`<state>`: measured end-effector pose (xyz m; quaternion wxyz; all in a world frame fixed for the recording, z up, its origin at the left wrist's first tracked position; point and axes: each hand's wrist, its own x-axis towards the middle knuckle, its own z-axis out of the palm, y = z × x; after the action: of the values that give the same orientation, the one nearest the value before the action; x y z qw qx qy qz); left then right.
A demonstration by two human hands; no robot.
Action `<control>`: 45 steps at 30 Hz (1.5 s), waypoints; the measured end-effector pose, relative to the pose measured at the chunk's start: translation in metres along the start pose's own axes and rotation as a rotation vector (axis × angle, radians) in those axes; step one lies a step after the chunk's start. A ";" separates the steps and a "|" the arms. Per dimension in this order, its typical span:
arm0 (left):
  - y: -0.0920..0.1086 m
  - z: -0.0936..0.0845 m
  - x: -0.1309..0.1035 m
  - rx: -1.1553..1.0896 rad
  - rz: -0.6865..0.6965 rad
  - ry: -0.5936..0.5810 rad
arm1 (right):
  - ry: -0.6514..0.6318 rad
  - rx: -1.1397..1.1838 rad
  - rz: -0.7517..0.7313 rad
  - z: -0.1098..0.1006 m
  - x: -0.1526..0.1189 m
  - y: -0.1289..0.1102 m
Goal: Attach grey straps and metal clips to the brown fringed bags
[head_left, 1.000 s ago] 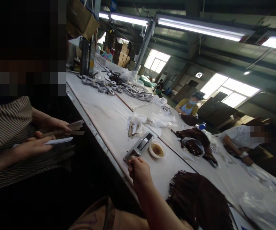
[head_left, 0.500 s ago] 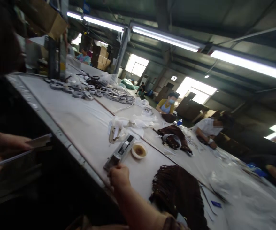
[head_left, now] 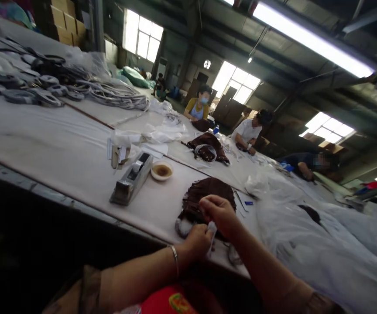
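My left hand (head_left: pixel 199 240), with a bracelet at its wrist, is closed on a crumpled white strip (head_left: pixel 211 231) that sticks up from the fist. Just above it, my right hand (head_left: pixel 219 213) is curled with thumb and fingers pinched together. Whatever those fingers hold is too small to make out. Behind both hands a dark brown fringed bag (head_left: pixel 210 189) lies on the white table, partly covered by them. A pale, wrapped-looking curved piece (head_left: pixel 183 227) shows at its near side. To the left is a grey tape dispenser (head_left: pixel 132 179).
A white bowl with brown liquid (head_left: pixel 161 171) stands beside the dispenser. Grey coiled strips (head_left: pixel 116 93) lie at far left. Another brown bag (head_left: pixel 208 147) lies further back. Plastic sheeting (head_left: pixel 313 235) covers the right side. Several people work across the table.
My right hand has left the tape dispenser and come to the brown bag, beside my left hand. The view has swung right; the other person's hands at the left are out of sight.
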<state>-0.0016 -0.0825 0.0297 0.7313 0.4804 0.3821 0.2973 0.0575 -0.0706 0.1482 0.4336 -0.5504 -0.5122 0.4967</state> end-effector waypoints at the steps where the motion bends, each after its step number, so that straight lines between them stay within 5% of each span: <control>1: -0.008 0.004 -0.002 0.026 -0.016 0.014 | 0.034 -0.023 0.025 -0.024 -0.002 0.004; 4: -0.016 0.009 -0.002 0.104 -0.003 0.050 | 0.046 -0.181 0.115 -0.073 -0.012 0.020; 7: -0.011 0.009 -0.002 0.173 0.019 0.074 | -0.061 -0.317 0.197 -0.089 -0.022 0.036; 21: -0.008 0.020 -0.011 0.862 0.281 0.202 | -0.123 -0.704 0.169 -0.094 -0.005 0.059; 29: -0.012 0.025 -0.009 1.099 0.364 0.120 | -0.220 -0.654 0.444 -0.104 0.000 0.062; 36: -0.013 0.026 -0.007 1.152 0.347 0.103 | -0.075 -0.944 0.337 -0.095 0.007 0.071; 45: -0.004 0.022 -0.012 1.017 0.292 0.205 | -0.097 -0.362 0.390 -0.107 -0.025 0.072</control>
<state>0.0105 -0.1042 0.0351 0.3164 0.7907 0.4763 0.2187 0.1737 -0.0993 0.0940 0.1995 -0.6828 -0.4971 0.4969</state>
